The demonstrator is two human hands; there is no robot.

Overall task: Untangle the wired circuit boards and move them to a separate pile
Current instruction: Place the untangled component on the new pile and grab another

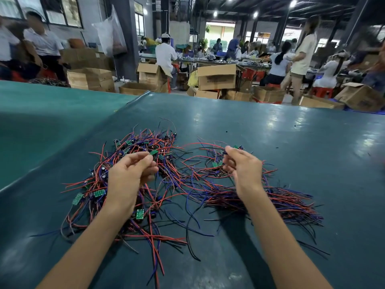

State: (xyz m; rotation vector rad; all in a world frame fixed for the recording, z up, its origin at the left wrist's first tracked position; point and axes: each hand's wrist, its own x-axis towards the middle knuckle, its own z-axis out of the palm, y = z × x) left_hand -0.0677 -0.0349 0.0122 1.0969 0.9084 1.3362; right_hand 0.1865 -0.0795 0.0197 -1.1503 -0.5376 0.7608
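Where the tangled pile (145, 142) of wired circuit boards lies on the teal surface (270, 126), the left hand (129, 174) has a narrow grip pinching 1 green board (153, 152). The right hand (243, 163) pinches dark wires (225, 152) above the second pile (281, 201) beside it.

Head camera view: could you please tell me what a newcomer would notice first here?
The tangle of red, blue and black wires with small green circuit boards, at centre-left under the left hand. Right of it lies a straighter pile, below the right hand. Both hands pinch wires above them.
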